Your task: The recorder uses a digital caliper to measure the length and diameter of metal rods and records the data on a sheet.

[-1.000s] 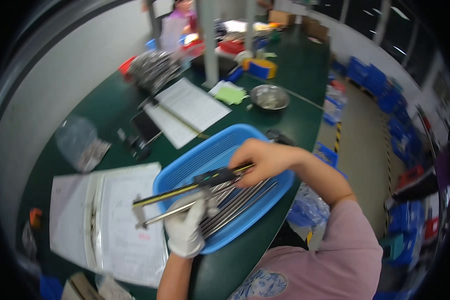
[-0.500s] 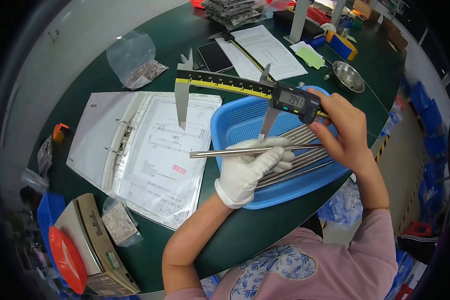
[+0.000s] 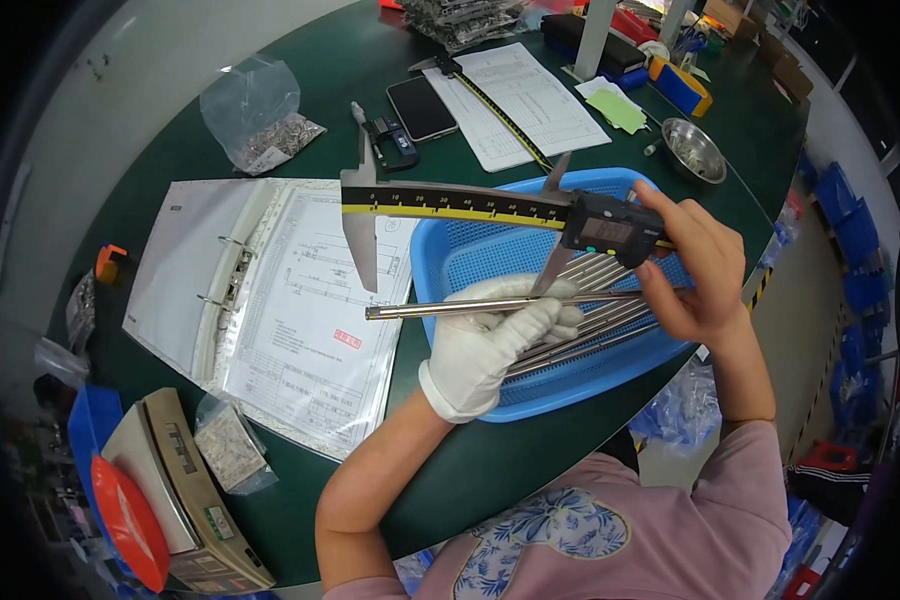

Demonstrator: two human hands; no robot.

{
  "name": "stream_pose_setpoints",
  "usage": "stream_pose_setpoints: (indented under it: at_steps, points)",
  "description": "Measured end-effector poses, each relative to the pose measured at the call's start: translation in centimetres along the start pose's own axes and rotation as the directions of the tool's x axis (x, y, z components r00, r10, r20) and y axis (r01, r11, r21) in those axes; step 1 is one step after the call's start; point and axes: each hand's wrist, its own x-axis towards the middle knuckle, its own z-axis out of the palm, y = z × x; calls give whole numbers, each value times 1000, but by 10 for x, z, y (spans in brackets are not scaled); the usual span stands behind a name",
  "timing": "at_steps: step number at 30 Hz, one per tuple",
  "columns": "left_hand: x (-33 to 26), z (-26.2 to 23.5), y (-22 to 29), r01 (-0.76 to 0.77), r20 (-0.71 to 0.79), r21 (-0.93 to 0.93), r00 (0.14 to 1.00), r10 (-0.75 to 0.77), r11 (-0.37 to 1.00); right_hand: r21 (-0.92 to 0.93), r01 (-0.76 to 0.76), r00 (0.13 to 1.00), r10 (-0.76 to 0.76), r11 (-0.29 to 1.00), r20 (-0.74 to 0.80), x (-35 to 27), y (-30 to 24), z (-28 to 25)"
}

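In a white glove, my left hand (image 3: pixel 490 345) is closed around a thin steel rod (image 3: pixel 420 308), which lies roughly level and points left past the fingers. My bare right hand (image 3: pixel 700 255) grips the body of a digital caliper (image 3: pixel 460 203) by its display end. The caliper's jaws are wide apart: the fixed jaw hangs left of the rod's end, and the sliding jaw's tip is by the rod near my left fingers. Contact between that tip and the rod cannot be made out. Beneath both hands is a blue plastic basket (image 3: pixel 425 262) with several similar rods (image 3: pixel 610 318).
Left of the basket lies an open ring binder (image 3: pixel 310 330) with a drawing. Beyond are a phone (image 3: pixel 422 108), a micrometer (image 3: pixel 390 143), a second caliper (image 3: pixel 498 112) on papers, and a metal bowl (image 3: pixel 695 150). A scale (image 3: pixel 185 480) stands at near left.
The caliper's sliding jaw has moved right, widening the gap, and my right hand has gone slightly right with it. The whole scene has shifted a little left in view.
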Motion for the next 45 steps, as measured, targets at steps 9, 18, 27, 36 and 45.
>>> stream_pose_setpoints:
  at_steps: [9, 18, 27, 36, 45]
  points:
    - [1, -1, 0, 22, -20, -10, 1000, -22, 1000, -113, -3, 999, 7, 994, 35, 2, -2, -1]
    - [1, -4, -2, 53, 17, -152, 999, -52, 987, -140, -6, 994, 21, 990, 105, -1, -12, -4]
    - [2, -6, -2, 115, 53, -78, 992, -111, 990, -105, -48, 977, 69, 993, 203, 3, -17, -8]
    - [4, -7, -3, 104, 98, -71, 990, -97, 992, -162, -20, 980, 51, 987, 191, 2, -13, -10]
    - [2, -7, -3, 104, 95, -76, 991, -96, 992, -210, -6, 987, 39, 978, 153, 2, -11, -8]
